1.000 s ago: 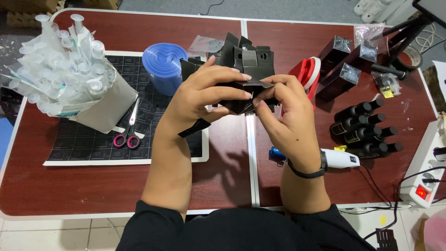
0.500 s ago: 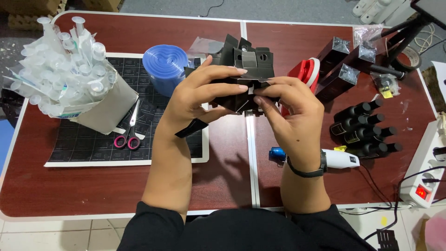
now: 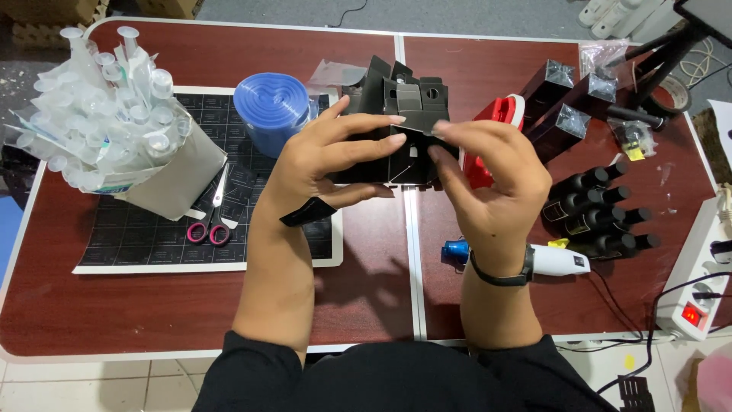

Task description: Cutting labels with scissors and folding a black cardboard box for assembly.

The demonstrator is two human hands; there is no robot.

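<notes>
Two bare hands are seen from above, raised over the middle of a reddish-brown table (image 3: 152,313). A black cardboard box (image 3: 404,130), matte, flat-sided and partly folded with its flaps up, is held between them. The left hand (image 3: 324,160) is wrapped around the box's left side, fingers stretched across its front. The right hand (image 3: 492,179), a black band at its wrist, is closed on the box's right edge, one flap pinched by the fingertips.

A black gridded cutting mat (image 3: 152,229) is laid to the left, with pink-handled scissors (image 3: 212,221) on it. A grey carton crammed with clear plastic syringes (image 3: 99,114) is tilted at the mat's far left corner. A ribbed blue plastic roll (image 3: 271,107) is set just beside the box. A red object (image 3: 496,126) is partly hidden behind the right hand. Small black bottles (image 3: 602,214) are laid in rows to the right, tall black cartons (image 3: 568,95) beyond them. A white tool with a blue tip (image 3: 534,259) is laid under the right wrist, and a white power strip (image 3: 698,282) is at the right edge.

Bare tabletop is left along the near edge, either side of the forearms.
</notes>
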